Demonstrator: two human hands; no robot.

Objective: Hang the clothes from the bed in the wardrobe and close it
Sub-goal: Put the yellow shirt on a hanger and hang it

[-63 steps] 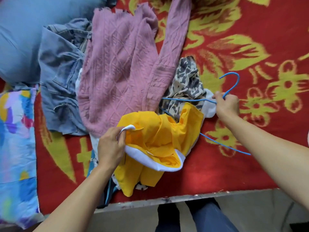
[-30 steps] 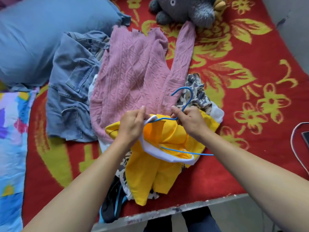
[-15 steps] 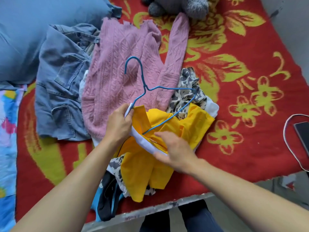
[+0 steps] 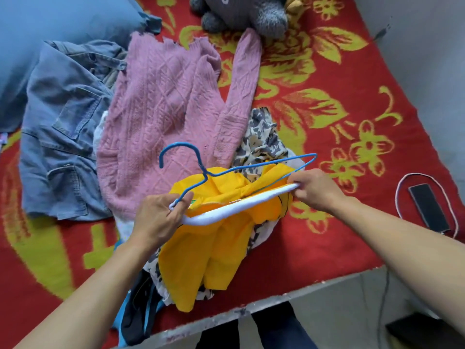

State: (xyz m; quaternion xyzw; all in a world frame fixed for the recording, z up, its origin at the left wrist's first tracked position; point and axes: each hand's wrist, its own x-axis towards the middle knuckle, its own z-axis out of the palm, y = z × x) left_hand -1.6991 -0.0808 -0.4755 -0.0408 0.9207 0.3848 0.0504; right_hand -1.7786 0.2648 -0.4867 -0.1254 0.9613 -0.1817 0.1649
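Note:
A yellow top with a white neckband point(image 4: 216, 253) hangs over the bed's front edge, its collar stretched between both hands. My left hand point(image 4: 158, 217) pinches the left end of the white band together with the lower end of a blue wire hanger point(image 4: 201, 167). My right hand point(image 4: 314, 190) grips the right end of the band beside the hanger's right tip. The hanger's hook points up-left over a pink knit sweater point(image 4: 166, 117). Blue jeans point(image 4: 63, 132) lie left of the sweater. A leopard-print garment point(image 4: 261, 139) lies under the yellow top.
The bed wears a red blanket with yellow flowers point(image 4: 339, 102). A grey plush toy point(image 4: 249, 11) sits at the top, a blue pillow point(image 4: 50, 21) at the upper left. A phone with a white cable point(image 4: 427, 207) lies at the right. Dark and blue clothes point(image 4: 138, 308) hang off the bed's front edge point(image 4: 289, 293).
My right hand moved from the middle of the collar to its right end and pulled the band taut. The hanger dropped lower, its left end now pinched in my left hand.

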